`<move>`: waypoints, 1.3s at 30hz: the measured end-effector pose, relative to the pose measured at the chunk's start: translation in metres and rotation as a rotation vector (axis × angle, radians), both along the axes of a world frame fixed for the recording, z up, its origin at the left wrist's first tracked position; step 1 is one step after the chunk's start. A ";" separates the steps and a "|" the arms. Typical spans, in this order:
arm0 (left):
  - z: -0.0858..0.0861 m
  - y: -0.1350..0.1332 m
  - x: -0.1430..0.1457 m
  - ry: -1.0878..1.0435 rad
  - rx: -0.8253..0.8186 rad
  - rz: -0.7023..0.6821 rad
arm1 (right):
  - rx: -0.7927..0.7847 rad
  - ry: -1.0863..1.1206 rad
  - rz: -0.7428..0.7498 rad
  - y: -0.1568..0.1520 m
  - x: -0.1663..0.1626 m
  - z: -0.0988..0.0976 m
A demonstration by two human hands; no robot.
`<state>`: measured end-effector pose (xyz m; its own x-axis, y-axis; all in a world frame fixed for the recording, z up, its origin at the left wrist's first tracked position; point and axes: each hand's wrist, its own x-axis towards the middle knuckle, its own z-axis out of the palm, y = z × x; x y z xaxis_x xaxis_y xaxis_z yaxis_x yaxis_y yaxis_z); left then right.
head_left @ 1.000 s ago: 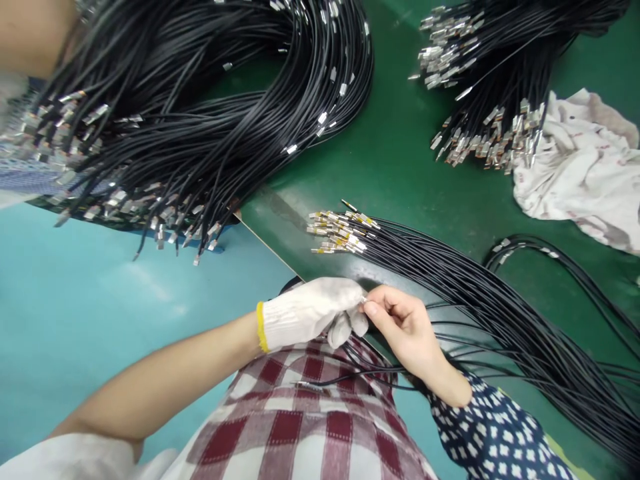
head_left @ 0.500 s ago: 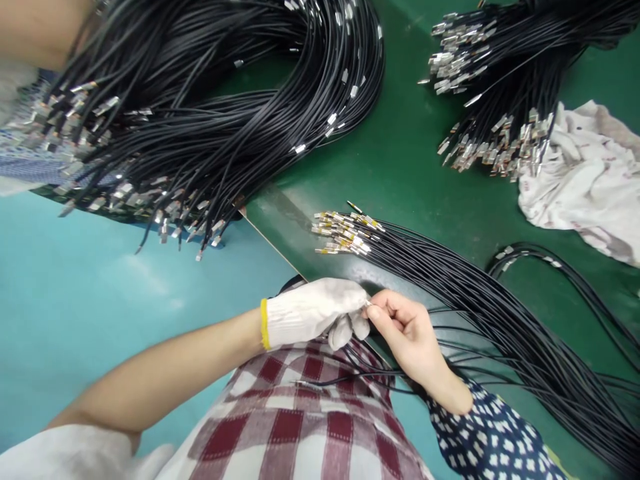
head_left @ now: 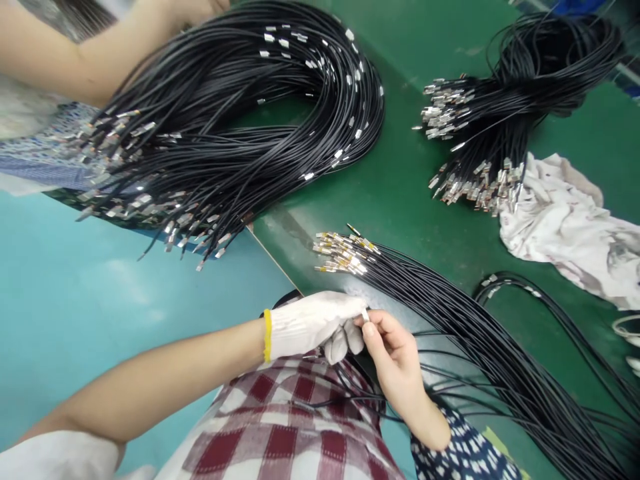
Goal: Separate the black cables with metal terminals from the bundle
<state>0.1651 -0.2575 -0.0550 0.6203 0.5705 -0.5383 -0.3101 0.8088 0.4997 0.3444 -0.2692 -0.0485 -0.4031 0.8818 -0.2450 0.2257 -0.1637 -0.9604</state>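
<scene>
My left hand [head_left: 317, 327], in a white knitted glove with a yellow cuff, is closed with its fingertips against those of my right hand. My bare right hand [head_left: 397, 357] pinches a small whitish piece [head_left: 365, 315] between thumb and forefinger. The piece touches the tip of the glove; what the gloved fingers grip is hidden. Loose black cables [head_left: 350, 393] hang below both hands, over a checked apron [head_left: 290, 427]. Just beyond the hands, a bundle of black cables [head_left: 450, 293] lies on the table, its silver and yellow ends [head_left: 345, 253] pointing left.
A large looped cable bundle [head_left: 320, 127] covers the far left of the green table [head_left: 415, 193]. Another person's arm [head_left: 115, 50] reaches over it. At right are another cable heap [head_left: 530, 93], a stained white cloth [head_left: 565, 220] and a thin cable loop [head_left: 520, 283].
The camera view has shifted, so the table things sit lower. My hands stay together, and the whitish piece between them shows more plainly. The other person's arm has come further into view.
</scene>
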 end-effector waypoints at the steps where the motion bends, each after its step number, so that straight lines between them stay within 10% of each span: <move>1: 0.001 0.001 0.000 0.007 -0.001 0.008 | 0.017 0.002 0.003 -0.001 0.001 -0.001; 39: 0.017 0.013 -0.002 0.140 -0.008 -0.167 | -0.076 0.061 -0.075 0.009 0.002 -0.006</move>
